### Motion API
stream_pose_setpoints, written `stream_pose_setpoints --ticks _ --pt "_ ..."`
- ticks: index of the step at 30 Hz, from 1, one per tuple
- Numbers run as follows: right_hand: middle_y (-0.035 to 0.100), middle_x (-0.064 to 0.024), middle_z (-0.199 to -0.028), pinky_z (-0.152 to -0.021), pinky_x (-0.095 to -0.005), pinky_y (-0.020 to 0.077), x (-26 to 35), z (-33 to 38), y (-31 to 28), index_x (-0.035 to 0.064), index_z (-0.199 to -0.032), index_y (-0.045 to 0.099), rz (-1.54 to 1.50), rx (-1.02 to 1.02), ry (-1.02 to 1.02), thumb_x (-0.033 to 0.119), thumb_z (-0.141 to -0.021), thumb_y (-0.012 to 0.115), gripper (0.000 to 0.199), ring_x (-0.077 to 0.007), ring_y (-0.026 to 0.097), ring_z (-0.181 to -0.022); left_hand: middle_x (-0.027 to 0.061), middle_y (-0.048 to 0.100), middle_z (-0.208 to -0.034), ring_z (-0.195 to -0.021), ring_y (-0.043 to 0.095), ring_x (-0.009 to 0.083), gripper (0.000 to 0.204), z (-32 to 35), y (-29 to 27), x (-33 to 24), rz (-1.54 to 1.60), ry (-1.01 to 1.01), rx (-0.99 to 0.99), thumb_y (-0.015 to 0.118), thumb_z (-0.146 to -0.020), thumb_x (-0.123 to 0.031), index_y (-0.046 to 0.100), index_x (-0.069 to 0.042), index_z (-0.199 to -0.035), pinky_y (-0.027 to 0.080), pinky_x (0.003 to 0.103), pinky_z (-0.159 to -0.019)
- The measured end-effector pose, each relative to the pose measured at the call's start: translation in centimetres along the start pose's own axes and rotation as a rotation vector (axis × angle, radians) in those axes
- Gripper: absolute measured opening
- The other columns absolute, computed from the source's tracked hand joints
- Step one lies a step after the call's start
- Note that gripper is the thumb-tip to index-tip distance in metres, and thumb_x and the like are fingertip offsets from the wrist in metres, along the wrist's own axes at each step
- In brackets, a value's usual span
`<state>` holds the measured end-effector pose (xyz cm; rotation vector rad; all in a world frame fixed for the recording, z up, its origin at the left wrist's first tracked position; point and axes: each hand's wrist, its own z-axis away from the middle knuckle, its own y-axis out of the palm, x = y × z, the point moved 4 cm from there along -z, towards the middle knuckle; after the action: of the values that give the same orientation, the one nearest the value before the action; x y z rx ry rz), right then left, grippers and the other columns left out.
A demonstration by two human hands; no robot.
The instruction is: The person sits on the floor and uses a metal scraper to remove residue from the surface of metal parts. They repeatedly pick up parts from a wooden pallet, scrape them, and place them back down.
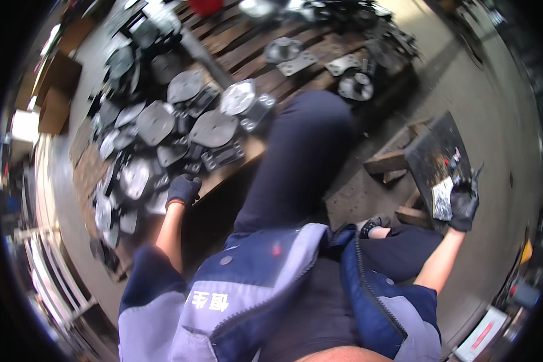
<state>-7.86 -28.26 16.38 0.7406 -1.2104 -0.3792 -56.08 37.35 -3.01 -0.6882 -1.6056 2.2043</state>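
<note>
My left hand [184, 189], in a dark glove, is at the front edge of the loaded pallet, beside grey metal parts with round flanges [135, 177]. Its fingers are curled; whatever they may hold is hidden. My right hand [464, 204], in a black glove, is over the top of a small dark bench [443, 142]. Its fingers are bent, and a thin dark tip rises beyond them; I cannot make out what it is. Against this hand lies a white, dark-smudged piece [442, 198], perhaps cloth or paper. Small coloured bits [449, 161] are scattered on the bench top.
Heaped flanged metal parts [213, 128] cover the near left of the wooden pallet [235, 42]. Farther right on its slats sit a round hub [356, 86] and flat plates [297, 63]. My knee [311, 133] rises between pallet and bench. Cardboard boxes [57, 84] stand far left.
</note>
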Motion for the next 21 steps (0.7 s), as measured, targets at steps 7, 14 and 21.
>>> stream_pose_setpoints --ticks 7,14,21 --pt "0.058 -0.0044 -0.083 -0.084 -0.0352 0.0505 1.9 3.8 -1.5 0.0038 -0.132 0.048 -0.077 -0.019 -0.141 0.016 -0.098 0.046 0.036 -0.0164 0.059 -0.083 0.0198 0.067 -0.088 -0.089 0.064 0.0353 0.033 -10.5 -10.7 -25.1 -0.037 0.491 0.061 0.062 -0.083 -0.037 0.065 -0.006 -0.094 0.049 0.040 -0.076" --pt "0.042 0.0002 -0.078 -0.074 -0.0291 0.0424 1.3 5.0 0.1 0.0016 -0.123 0.052 0.119 -0.206 -0.237 0.022 -0.096 0.049 0.033 -0.0131 0.046 -0.077 0.0209 0.065 -0.078 -0.077 0.064 0.0379 0.026 -14.9 -13.6 -45.4 -0.380 0.883 0.066 0.057 -0.076 -0.029 0.067 -0.005 -0.078 0.050 0.047 -0.071" --pt "0.044 0.0006 -0.080 -0.076 -0.0290 0.0432 1.5 4.3 -1.6 0.0009 -0.127 0.050 0.174 -0.273 -0.313 0.022 -0.097 0.048 0.036 -0.0122 0.046 -0.077 0.0178 0.066 -0.082 -0.079 0.064 0.0378 0.025 -11.9 -8.8 -58.3 -0.517 1.226 0.097 0.058 -0.075 -0.029 0.066 -0.010 -0.087 0.051 0.045 -0.072"
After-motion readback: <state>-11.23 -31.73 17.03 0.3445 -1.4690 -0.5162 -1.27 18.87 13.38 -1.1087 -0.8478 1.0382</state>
